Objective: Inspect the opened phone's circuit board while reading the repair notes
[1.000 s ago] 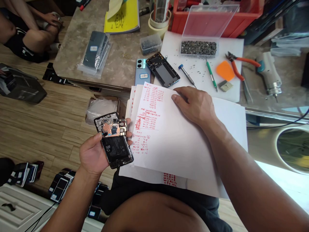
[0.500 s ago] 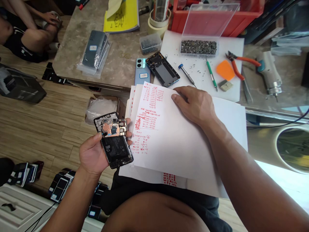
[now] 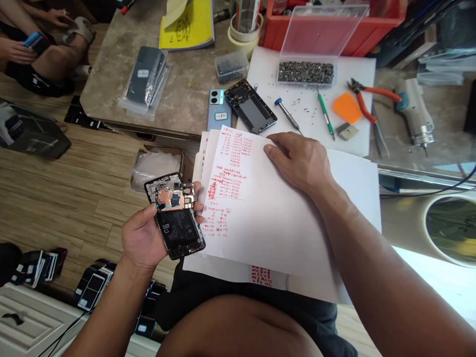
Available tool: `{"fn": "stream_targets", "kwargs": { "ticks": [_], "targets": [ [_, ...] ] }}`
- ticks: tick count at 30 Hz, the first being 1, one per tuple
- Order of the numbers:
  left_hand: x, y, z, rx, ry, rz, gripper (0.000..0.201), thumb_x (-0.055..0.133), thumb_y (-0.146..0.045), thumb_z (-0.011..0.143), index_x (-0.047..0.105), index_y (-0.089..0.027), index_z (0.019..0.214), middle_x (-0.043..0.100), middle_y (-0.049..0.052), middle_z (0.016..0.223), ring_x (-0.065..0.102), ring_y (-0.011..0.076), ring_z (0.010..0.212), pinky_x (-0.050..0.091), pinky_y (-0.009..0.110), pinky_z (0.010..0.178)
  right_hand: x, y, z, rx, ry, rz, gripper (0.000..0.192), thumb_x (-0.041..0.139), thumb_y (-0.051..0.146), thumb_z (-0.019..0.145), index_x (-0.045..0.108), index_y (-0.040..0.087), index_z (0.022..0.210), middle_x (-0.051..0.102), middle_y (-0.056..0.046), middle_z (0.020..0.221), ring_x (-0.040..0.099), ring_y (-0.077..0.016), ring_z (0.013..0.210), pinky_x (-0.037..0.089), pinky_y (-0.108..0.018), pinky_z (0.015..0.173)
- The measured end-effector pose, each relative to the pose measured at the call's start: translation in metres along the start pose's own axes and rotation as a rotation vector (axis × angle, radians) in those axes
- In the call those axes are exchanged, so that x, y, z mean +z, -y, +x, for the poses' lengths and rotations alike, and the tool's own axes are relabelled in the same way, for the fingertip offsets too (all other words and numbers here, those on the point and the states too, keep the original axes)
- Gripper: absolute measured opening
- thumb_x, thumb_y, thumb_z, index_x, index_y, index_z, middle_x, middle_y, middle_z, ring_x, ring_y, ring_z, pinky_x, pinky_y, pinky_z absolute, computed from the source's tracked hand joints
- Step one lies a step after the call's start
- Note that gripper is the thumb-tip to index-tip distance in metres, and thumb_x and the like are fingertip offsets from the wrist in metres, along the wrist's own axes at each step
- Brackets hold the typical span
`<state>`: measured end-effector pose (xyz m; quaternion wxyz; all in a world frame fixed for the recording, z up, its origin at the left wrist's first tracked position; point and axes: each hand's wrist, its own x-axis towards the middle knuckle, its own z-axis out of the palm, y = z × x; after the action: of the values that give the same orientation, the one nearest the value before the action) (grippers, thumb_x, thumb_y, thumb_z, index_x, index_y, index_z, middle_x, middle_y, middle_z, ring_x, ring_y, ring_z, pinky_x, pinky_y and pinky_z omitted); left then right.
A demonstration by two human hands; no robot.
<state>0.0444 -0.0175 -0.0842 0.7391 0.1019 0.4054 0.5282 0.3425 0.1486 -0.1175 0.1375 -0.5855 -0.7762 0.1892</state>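
My left hand (image 3: 145, 233) is closed around an opened phone (image 3: 180, 233), its black battery facing up, and a copper-coloured circuit board (image 3: 174, 197) lying across its upper half. The thumb presses at the left edge, and fingertips show at the right edge. My right hand (image 3: 303, 161) grips the upper edge of white paper sheets (image 3: 267, 213) with red handwriting down their left side. Its thumb lies on top of the paper, and some of its fingers are hidden. The sheets spread over my lap and up to the table, close beside the phone.
Above the sheets lie a phone back shell (image 3: 253, 106), a blue-grey phone (image 3: 220, 116), screwdrivers (image 3: 326, 114), pliers (image 3: 362, 99) and an open screw box (image 3: 307, 73). An electric screwdriver (image 3: 416, 111) is at right. Another person (image 3: 44, 54) sits at upper left.
The other person at upper left now holds a phone-like device near the knee, and their other hand has lifted off the foot. My hands, the phone and the sheets look the same.
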Motion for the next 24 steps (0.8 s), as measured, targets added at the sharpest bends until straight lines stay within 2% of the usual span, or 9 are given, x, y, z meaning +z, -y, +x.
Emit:
{"fn": "stream_targets", "kwargs": {
  "ticks": [9,16,24],
  "targets": [
    [-0.0028,0.0004,0.0002,-0.012,0.005,-0.024,0.050,0.082,-0.032,0.088,0.077,-0.015,0.135,0.071,0.017,0.154,0.082,0.0317,0.115,0.070,0.044,0.099,0.0016,-0.0043,-0.0007,-0.026,-0.030,0.012,0.047,0.047,0.052,0.104,0.080,0.031,0.131,0.084,-0.010,0.121,0.076,-0.0409,0.110,0.057,-0.054,0.087],
    [-0.0035,0.0004,-0.0008,-0.009,-0.018,-0.025,0.055,0.083,-0.032,0.087,0.075,-0.010,0.137,0.069,0.020,0.155,0.081,0.0325,0.113,0.070,0.045,0.098,0.0021,-0.0039,-0.0002,-0.017,-0.030,0.009,0.048,0.048,0.051,0.104,0.080,0.030,0.132,0.083,-0.010,0.122,0.076,-0.0408,0.110,0.057,-0.054,0.088],
    [-0.0009,0.0003,-0.0006,-0.006,-0.026,-0.013,0.055,0.085,-0.033,0.086,0.077,-0.011,0.135,0.071,0.019,0.154,0.082,0.0323,0.112,0.071,0.044,0.098,0.0009,-0.0034,-0.0003,-0.021,-0.024,0.012,0.047,0.049,0.051,0.104,0.081,0.029,0.131,0.083,-0.011,0.121,0.076,-0.0416,0.110,0.057,-0.054,0.087]
  ]
}}
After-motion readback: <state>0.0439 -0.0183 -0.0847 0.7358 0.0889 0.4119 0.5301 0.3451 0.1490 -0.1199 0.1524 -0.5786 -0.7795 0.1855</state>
